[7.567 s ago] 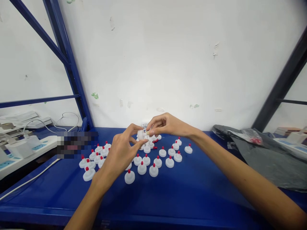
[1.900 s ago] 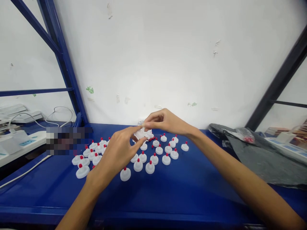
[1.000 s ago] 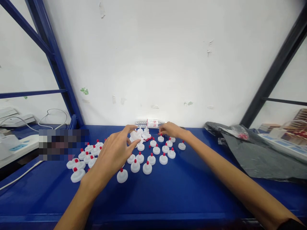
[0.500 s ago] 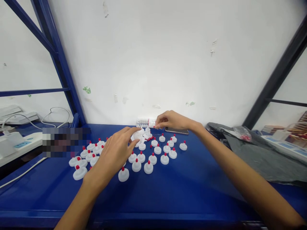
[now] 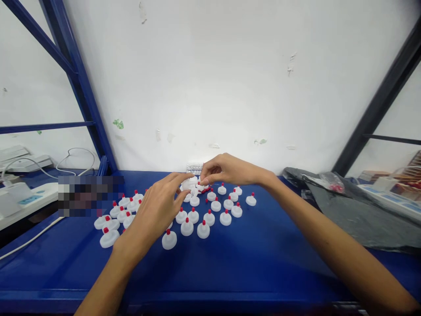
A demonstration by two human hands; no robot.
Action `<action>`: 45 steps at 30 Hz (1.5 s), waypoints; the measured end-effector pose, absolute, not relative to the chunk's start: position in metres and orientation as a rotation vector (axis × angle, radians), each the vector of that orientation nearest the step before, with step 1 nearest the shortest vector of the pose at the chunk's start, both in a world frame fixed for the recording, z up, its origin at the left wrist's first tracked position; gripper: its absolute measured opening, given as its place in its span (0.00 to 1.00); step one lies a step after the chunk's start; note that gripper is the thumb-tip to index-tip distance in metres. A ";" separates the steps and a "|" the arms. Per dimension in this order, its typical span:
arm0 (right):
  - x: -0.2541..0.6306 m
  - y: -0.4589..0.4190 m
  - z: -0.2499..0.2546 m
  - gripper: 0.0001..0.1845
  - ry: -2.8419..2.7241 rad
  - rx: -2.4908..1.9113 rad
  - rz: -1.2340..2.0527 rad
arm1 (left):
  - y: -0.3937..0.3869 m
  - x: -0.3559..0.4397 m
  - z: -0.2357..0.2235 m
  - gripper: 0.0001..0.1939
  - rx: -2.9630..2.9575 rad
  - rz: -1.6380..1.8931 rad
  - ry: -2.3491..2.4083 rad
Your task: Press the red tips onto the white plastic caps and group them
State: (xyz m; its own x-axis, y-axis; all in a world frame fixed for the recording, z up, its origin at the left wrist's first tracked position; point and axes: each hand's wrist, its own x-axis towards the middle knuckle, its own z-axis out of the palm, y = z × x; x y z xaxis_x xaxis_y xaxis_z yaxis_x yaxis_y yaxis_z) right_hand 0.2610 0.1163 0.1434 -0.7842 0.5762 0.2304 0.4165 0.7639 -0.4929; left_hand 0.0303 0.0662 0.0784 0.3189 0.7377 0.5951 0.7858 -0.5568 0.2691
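My left hand (image 5: 166, 193) is closed around a white plastic cap (image 5: 188, 183), gripping its edge between thumb and fingers. Just to its right, my right hand (image 5: 219, 170) pinches a small red tip (image 5: 198, 184), largely covered by the fingertips. Loose white caps (image 5: 194, 201) lie beneath the hands, with small loose red tips (image 5: 206, 189) beside them. Around both hands stand several white caps with red tips fitted on top, such as a capped piece (image 5: 203, 230) in front and another capped piece (image 5: 109, 237) at the left.
A clear ribbed plastic container (image 5: 194, 168) lies by the wall behind the hands. On the right is a dark grey plastic bag (image 5: 348, 215). At the left are a white power strip (image 5: 39, 199) and cables. Blue frame posts (image 5: 82, 87) rise from the blue table (image 5: 230, 272).
My right hand has moved left and slightly down with the red tip, close to the cap in my left hand. My left hand has stayed almost in place.
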 end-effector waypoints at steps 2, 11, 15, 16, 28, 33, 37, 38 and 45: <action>0.261 0.116 0.144 0.11 -2.585 -0.744 0.600 | 0.066 0.030 0.078 0.18 -2.496 -1.080 -1.436; 0.261 0.116 0.145 0.14 -2.570 -0.697 0.688 | 0.067 0.029 0.079 0.16 -2.501 -1.123 -1.428; 0.261 0.115 0.145 0.15 -2.561 -0.692 0.682 | 0.066 0.030 0.079 0.17 -2.505 -1.129 -1.415; 0.261 0.115 0.145 0.15 -2.559 -0.696 0.669 | 0.065 0.031 0.079 0.17 -2.502 -1.132 -1.409; 0.254 0.116 0.137 0.13 -2.419 -0.521 1.136 | 0.064 0.032 0.083 0.23 -2.520 -1.114 -1.478; 0.254 0.116 0.140 0.13 -2.422 -0.521 1.225 | 0.064 0.034 0.082 0.32 -2.561 -1.109 -1.494; 0.267 0.125 0.141 0.16 -2.369 -0.653 1.100 | 0.063 0.034 0.081 0.33 -2.520 -1.158 -1.491; 0.270 0.129 0.139 0.17 -2.369 -0.715 1.052 | 0.063 0.035 0.081 0.30 -2.510 -1.169 -1.492; 0.284 0.164 0.107 0.14 -2.471 -1.108 0.652 | 0.061 0.037 0.082 0.24 -2.510 -1.144 -1.516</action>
